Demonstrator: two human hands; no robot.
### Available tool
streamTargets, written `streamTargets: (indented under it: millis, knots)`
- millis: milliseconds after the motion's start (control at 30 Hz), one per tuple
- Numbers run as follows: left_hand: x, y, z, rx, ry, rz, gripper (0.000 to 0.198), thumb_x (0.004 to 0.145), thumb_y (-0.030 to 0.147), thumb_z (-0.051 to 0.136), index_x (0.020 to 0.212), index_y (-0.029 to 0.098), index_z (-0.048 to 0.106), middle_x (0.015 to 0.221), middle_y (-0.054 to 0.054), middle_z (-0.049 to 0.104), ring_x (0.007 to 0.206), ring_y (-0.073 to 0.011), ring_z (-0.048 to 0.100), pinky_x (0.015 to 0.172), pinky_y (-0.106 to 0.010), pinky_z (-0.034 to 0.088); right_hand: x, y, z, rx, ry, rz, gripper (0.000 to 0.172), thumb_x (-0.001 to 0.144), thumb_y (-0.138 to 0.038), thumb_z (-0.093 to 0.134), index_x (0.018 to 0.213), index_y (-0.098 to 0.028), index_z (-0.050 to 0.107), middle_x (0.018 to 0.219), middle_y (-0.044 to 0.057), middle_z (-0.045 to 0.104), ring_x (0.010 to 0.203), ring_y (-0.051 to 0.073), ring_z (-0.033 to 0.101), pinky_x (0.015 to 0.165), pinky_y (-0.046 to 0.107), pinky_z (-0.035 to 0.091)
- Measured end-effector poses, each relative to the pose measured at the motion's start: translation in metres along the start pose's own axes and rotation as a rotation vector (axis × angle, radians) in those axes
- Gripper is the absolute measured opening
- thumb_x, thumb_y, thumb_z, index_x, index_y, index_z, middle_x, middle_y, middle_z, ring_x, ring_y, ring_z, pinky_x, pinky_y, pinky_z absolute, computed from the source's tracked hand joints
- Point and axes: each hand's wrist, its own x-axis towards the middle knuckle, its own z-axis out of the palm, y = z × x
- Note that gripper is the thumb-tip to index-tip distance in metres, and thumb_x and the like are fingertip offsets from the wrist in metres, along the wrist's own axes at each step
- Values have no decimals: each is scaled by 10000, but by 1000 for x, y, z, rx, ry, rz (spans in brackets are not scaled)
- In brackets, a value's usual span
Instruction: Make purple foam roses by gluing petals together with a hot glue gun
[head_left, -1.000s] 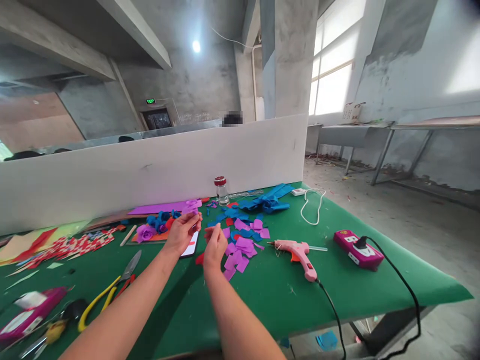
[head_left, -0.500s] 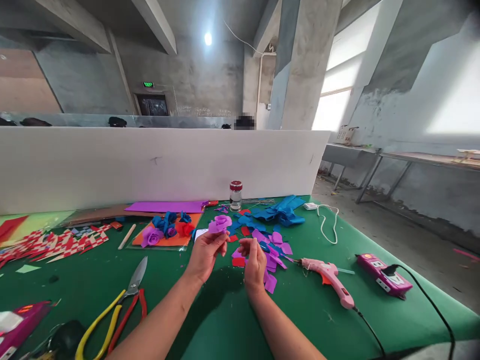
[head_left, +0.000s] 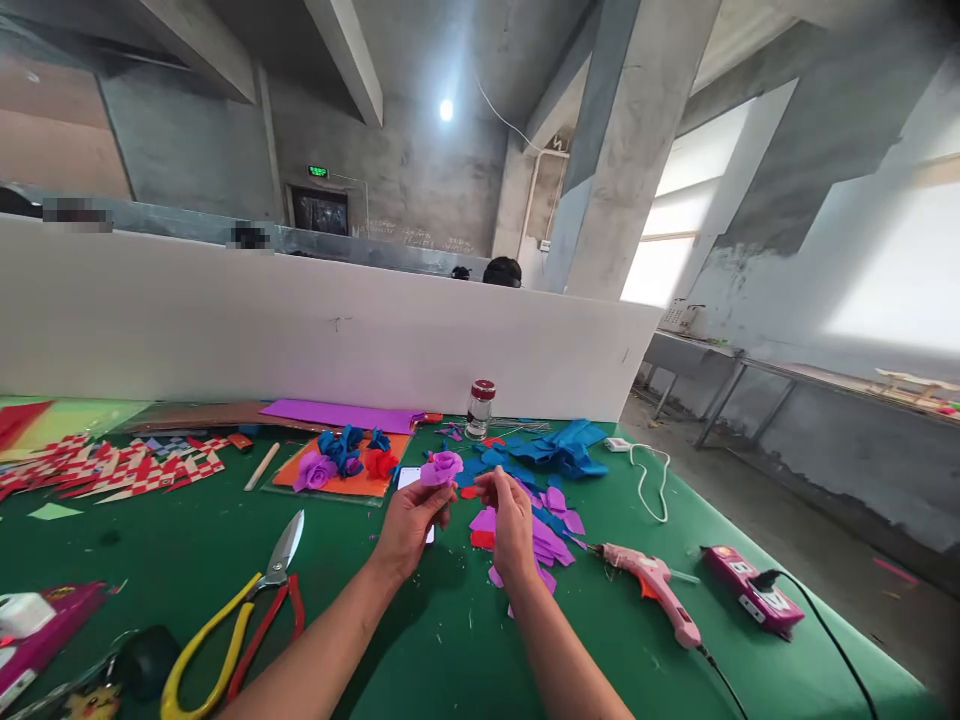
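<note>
A purple paper flower (head_left: 442, 467) is pinched upright between the thumb and fingers of my left hand (head_left: 411, 522). Just to its right, my right hand (head_left: 513, 524) is raised with the fingers curled together. Whatever those fingers hold, if anything, is too small to make out. Beneath and behind the right hand lie loose purple paper petals (head_left: 551, 545) and blue paper pieces (head_left: 566, 450). Finished blue, red and purple flowers (head_left: 315, 470) rest on an orange sheet (head_left: 349, 482) to the left. A phone (head_left: 409, 477) lies partly hidden behind my left hand.
A pink glue gun (head_left: 652, 580) and a purple power strip (head_left: 754, 590) with a black cord lie at right. Large scissors (head_left: 281, 560) lie open at left. A red-lidded jar (head_left: 481, 410) stands before the white partition (head_left: 420, 345). A white cable (head_left: 645, 475) lies at the far right.
The camera view has tilted and shifted slightly. My left hand still holds the purple flower, and my right hand stays close beside it with little change.
</note>
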Motion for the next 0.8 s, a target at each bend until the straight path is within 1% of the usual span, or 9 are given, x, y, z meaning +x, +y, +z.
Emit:
streamTargets:
  millis: [67,133,200,267,400,533,633,733,800]
  knots:
    - [-2,-1,1,0,0,-10,215,664,328,802,746,144,726,640,-2,626,479,-74,484,452,-213,374,0,-10,1,2,-150,34,370,811,-520,594,686,-178,656,668,22,624,655,159,536,645,271,409]
    - [-6,0,6,-25,-11,-51,229,645,329,816,723,138,715,625,2,615,470,-72,481,437,-207,374,-1,-15,-2,17,-225,42,316,789,-479,643,691,-178,645,677,11,620,657,148,529,637,257,400]
    - [-10,2,13,-77,-12,-118,245,627,320,830,725,137,701,640,2,617,459,-66,482,413,-198,370,-3,-14,-7,35,-219,27,288,786,-453,659,700,-180,632,681,2,612,653,138,519,619,245,395]
    - [-15,4,20,-132,-7,-199,261,618,307,837,749,137,689,653,3,620,445,-60,478,387,-187,362,-4,-11,-15,24,-167,1,279,787,-444,660,709,-178,628,672,-1,604,640,134,518,602,242,399]
    - [-21,6,29,-171,-3,-310,283,598,268,852,759,120,672,632,7,613,422,-42,458,356,-162,348,-3,-11,-28,-165,-83,-182,244,802,-413,644,729,-180,649,695,13,630,670,156,557,650,270,438]
    - [-21,8,31,-134,8,-375,287,589,246,858,761,112,672,636,0,627,416,-30,458,351,-146,346,3,-29,-34,-297,-77,-353,170,855,-340,601,777,-203,663,745,19,647,712,170,578,682,293,458]
    - [-19,7,29,-96,-16,-420,301,587,263,861,767,107,676,620,4,621,402,-23,448,337,-139,320,7,-44,-35,-388,-149,-497,98,863,-278,608,879,-235,695,847,38,670,814,194,596,754,332,471]
    - [-20,6,26,-49,-68,-457,297,605,281,852,765,102,677,607,9,608,390,-19,439,333,-141,307,10,-53,-37,-553,-286,-608,186,844,-235,651,1016,-284,701,944,45,669,906,215,588,842,380,449]
    - [-21,7,25,-26,-91,-474,286,622,288,842,760,100,674,611,7,608,388,-19,439,337,-146,312,11,-55,-40,-634,-369,-634,243,840,-215,659,1066,-300,691,974,45,659,938,222,579,862,393,436]
